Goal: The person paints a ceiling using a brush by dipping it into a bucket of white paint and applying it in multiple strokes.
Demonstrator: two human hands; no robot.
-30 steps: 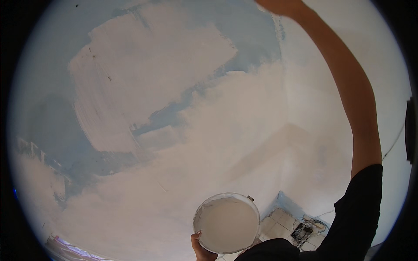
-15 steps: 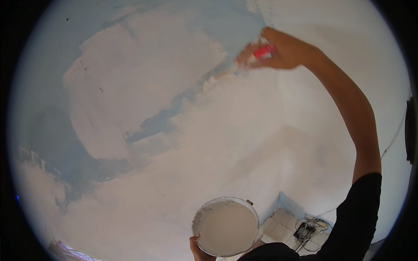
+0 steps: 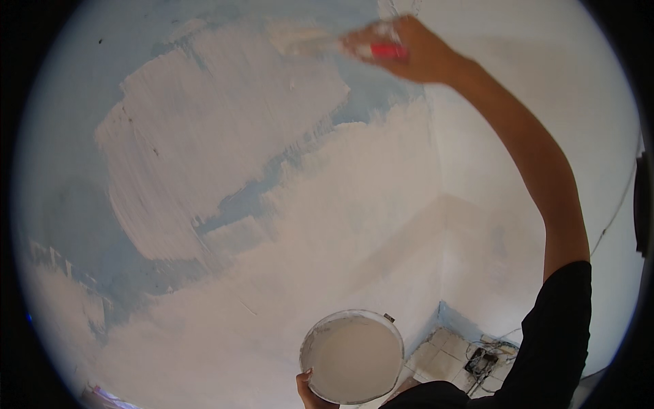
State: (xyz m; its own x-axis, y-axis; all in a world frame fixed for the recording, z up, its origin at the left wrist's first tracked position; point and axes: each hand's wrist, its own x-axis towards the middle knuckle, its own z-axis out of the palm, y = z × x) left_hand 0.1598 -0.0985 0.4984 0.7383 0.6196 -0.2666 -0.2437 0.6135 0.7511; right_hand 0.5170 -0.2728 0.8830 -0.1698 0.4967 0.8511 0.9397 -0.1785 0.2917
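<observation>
My right hand (image 3: 402, 51), raised high, grips a brush (image 3: 387, 52) with a red part on its handle; its pale head is smeared by motion over blue wall. My left hand (image 3: 308, 387) holds the rim of a round bucket (image 3: 351, 360) of creamy off-white paint at the bottom middle. The wall (image 3: 327, 198) in front is light blue with broad, streaky patches of whitish paint.
An adjoining white wall (image 3: 504, 259) meets the painted one in a corner at the right, with a thin cable running down it. Below, a tiled floor (image 3: 446, 341) holds a dark box (image 3: 482, 363) with tangled wires. A dark object sits at the far right edge.
My right hand came down from the top edge into view with the brush, then moved up and leftward across the blue area. The bucket has shifted slightly down in the picture.
</observation>
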